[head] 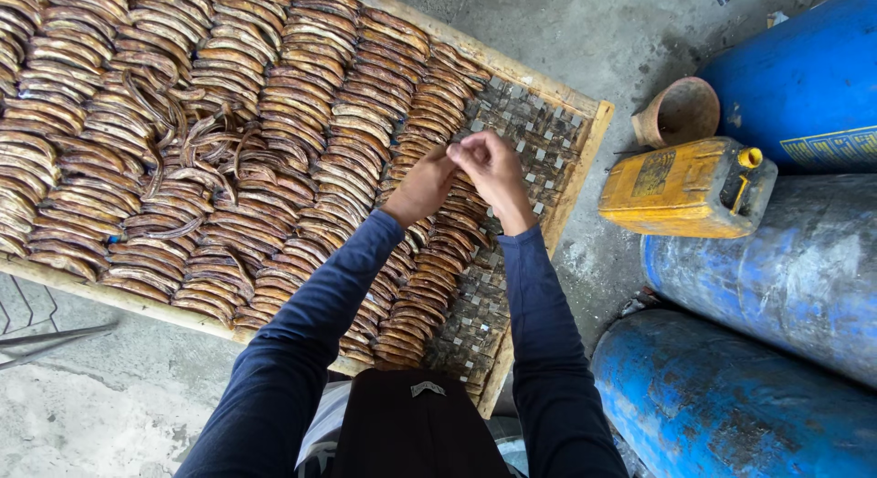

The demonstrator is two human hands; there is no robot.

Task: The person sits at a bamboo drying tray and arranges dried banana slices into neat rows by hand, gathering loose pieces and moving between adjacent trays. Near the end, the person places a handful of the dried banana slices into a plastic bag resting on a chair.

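Observation:
My left hand [422,188] and my right hand [491,170] are raised together above the right part of a woven drying tray with a wooden frame [579,164]. Their fingertips meet and pinch a small brown strip between them; the strip itself is mostly hidden by the fingers. Below lie many rows of curved brown dried slices [274,140], overlapping like shingles. The bare woven mesh [539,140] shows at the tray's right end, just beyond my hands. Both arms wear dark blue sleeves.
A yellow plastic jerrycan [681,188] lies on its side right of the tray, with a clay pot [678,111] behind it. Blue metal drums [786,259] lie along the right. The floor is rough concrete [110,405].

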